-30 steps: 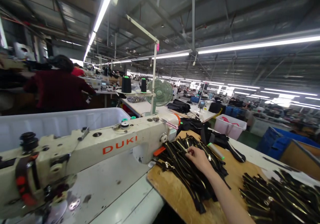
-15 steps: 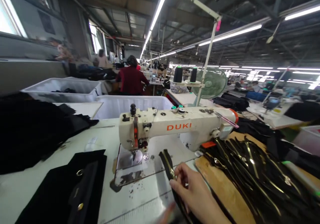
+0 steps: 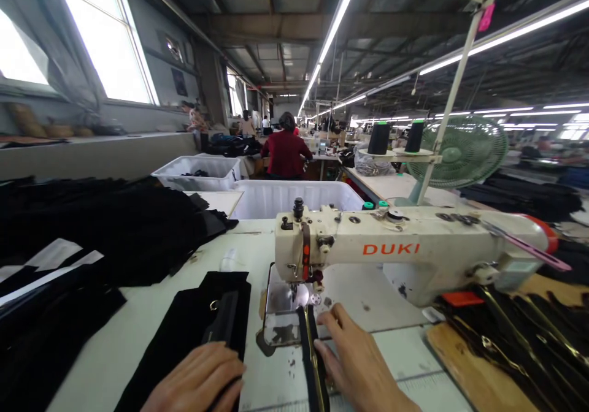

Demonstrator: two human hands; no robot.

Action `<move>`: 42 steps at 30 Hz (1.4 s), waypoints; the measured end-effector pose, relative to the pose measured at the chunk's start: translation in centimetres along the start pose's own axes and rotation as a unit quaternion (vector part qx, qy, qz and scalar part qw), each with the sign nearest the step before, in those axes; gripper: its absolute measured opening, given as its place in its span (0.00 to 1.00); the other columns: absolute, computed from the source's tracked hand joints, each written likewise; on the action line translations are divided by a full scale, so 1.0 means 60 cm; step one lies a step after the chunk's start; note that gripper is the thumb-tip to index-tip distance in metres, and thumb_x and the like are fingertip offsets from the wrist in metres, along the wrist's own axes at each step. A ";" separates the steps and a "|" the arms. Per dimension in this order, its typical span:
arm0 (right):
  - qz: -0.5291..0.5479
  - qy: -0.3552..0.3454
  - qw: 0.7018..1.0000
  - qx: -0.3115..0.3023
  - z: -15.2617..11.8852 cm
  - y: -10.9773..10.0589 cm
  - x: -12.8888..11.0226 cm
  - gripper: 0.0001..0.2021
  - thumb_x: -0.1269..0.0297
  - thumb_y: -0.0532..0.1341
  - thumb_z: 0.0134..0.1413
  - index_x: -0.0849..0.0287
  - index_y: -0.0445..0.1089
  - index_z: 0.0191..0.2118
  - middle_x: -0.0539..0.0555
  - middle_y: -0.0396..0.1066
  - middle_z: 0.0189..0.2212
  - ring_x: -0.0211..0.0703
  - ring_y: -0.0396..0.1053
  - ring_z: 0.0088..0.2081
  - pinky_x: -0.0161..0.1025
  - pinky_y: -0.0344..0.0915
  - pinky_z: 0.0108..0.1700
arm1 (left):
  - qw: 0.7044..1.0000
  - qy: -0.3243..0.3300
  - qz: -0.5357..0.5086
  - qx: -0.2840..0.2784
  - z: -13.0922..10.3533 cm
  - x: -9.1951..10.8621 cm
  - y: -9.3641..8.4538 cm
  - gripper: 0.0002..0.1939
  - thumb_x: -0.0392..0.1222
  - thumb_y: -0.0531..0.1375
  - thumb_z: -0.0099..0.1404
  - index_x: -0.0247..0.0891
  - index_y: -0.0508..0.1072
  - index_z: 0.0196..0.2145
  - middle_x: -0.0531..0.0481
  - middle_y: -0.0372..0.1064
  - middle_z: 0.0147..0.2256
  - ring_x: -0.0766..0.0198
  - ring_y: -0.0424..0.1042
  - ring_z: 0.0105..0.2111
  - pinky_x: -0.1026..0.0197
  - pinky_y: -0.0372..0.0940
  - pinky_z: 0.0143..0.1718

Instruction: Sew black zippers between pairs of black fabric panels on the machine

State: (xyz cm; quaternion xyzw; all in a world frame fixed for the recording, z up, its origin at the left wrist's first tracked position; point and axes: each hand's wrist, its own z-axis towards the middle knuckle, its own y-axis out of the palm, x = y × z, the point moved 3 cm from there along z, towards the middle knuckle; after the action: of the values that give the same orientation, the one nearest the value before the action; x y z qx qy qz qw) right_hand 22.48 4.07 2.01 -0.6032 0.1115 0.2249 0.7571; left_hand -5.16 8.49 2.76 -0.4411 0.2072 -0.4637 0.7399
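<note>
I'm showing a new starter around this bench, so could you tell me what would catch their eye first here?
The cream DUKI sewing machine dominates the middle of the table. In front of it the right hand steadies a black zipper strip that runs up to the needle plate, while the left hand rests on a flat black fabric piece. A big heap of black fabric fills the table's left side, and a green fan stands behind the machine.

Sewing machine (image 3: 414, 246): cream enamelled metal, semi-gloss, scuffed, with orange lettering. Needle plate (image 3: 283, 314): bare polished metal, reflective. Zipper tape (image 3: 313, 363): black woven cloth with shiny gold-coloured teeth. Black fabric panel (image 3: 193, 326): matt cloth with small metal rings. Tabletop (image 3: 151, 308): smooth pale laminate, stained. Board (image 3: 469, 369): raw wood, worn. Bins (image 3: 276, 197): translucent white plastic.
</note>
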 end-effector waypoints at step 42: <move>-0.042 -0.206 0.978 0.012 0.025 0.029 0.013 0.14 0.64 0.55 0.68 0.56 0.65 0.56 0.54 0.70 0.54 0.51 0.63 0.56 0.46 0.59 0.62 | 0.997 0.033 0.010 -0.067 0.093 0.032 0.094 0.32 0.39 0.51 0.75 0.49 0.42 0.71 0.53 0.58 0.64 0.58 0.58 0.63 0.49 0.52 0.63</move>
State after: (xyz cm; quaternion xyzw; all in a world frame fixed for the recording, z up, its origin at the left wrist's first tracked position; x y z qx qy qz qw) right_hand 22.16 5.96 0.54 -0.5385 -0.0696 0.3115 0.7799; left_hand 2.58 10.43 1.13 -0.4721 0.2667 -0.4560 0.7057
